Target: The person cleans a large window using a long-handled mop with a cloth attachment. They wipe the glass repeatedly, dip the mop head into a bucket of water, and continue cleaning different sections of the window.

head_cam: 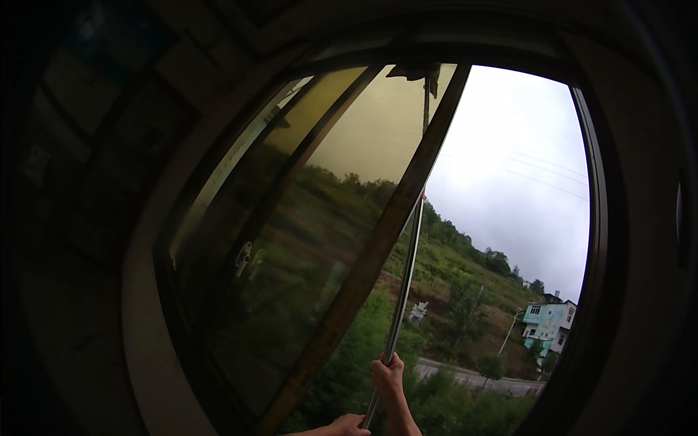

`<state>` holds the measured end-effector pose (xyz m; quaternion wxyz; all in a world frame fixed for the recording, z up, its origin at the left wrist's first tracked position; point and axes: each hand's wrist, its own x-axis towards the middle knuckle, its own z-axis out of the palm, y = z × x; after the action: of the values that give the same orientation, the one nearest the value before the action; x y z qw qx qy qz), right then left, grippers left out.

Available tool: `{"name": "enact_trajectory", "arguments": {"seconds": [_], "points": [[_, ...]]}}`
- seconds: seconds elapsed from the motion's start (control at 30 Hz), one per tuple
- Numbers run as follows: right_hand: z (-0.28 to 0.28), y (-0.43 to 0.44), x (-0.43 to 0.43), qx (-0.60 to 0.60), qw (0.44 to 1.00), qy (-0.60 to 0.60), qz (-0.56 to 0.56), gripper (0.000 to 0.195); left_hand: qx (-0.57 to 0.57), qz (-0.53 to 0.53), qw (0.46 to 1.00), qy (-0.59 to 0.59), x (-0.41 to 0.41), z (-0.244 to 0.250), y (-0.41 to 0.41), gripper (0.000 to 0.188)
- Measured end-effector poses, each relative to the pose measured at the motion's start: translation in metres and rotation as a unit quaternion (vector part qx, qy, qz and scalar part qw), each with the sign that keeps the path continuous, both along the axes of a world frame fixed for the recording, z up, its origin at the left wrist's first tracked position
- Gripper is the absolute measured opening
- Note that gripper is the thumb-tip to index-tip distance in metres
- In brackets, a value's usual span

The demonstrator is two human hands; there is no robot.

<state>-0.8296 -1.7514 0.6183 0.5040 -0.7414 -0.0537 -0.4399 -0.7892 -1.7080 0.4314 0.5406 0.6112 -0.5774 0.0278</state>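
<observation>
A long metal pole (406,283) rises at a slant through the open side of a sliding window. My right hand (388,375) is wrapped around it near the bottom of the view. Lower down, at the picture's bottom edge, my left hand (349,424) grips the same pole; part of this hand is cut off. At the pole's top end is a dark, ragged mop or cloth head (417,72), seen through the tinted glass pane (360,147) near the top of the window. The sash's upright frame (376,245) hides a stretch of the pole.
A window latch (244,259) sits on a frame member to the left. The window's outer frame (591,218) bounds the opening at right. Outside are a green hillside (463,256), a road (474,379) and a pale house (548,321). Dark room walls surround the window.
</observation>
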Motion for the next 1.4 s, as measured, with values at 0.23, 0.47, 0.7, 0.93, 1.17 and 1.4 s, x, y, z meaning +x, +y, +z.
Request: {"name": "enact_trajectory", "arguments": {"seconds": [0.23, 0.47, 0.7, 0.93, 1.17, 1.4], "points": [[0.047, -0.006, 0.010, 0.014, 0.998, 0.055, 0.026, 0.031, 0.110, -0.054, 0.991, 0.051, 0.014, 0.040, -0.001, 0.032], [-0.082, -0.005, -0.011, 0.159, 0.983, 0.052, -0.070, 0.037, 0.197, 0.072, 0.977, 0.034, -0.027, -0.067, -0.015, 0.024], [0.038, -0.032, 0.020, 0.075, 0.996, -0.049, -0.028, 0.030, 0.205, 0.039, 0.977, -0.045, 0.018, 0.036, -0.052, 0.038], [0.231, -0.010, -0.001, 0.012, 0.986, -0.132, -0.099, 0.025, -0.007, 0.057, 0.996, 0.064, -0.027, 0.163, -0.013, 0.047], [0.223, -0.006, -0.030, 0.040, 0.979, -0.147, -0.133, 0.025, 0.181, -0.116, 0.975, 0.051, -0.015, 0.123, -0.035, 0.057], [0.004, -0.008, -0.039, 0.148, 0.982, -0.085, -0.077, 0.027, 0.292, -0.017, 0.956, 0.014, -0.007, -0.036, -0.018, 0.031]]}}
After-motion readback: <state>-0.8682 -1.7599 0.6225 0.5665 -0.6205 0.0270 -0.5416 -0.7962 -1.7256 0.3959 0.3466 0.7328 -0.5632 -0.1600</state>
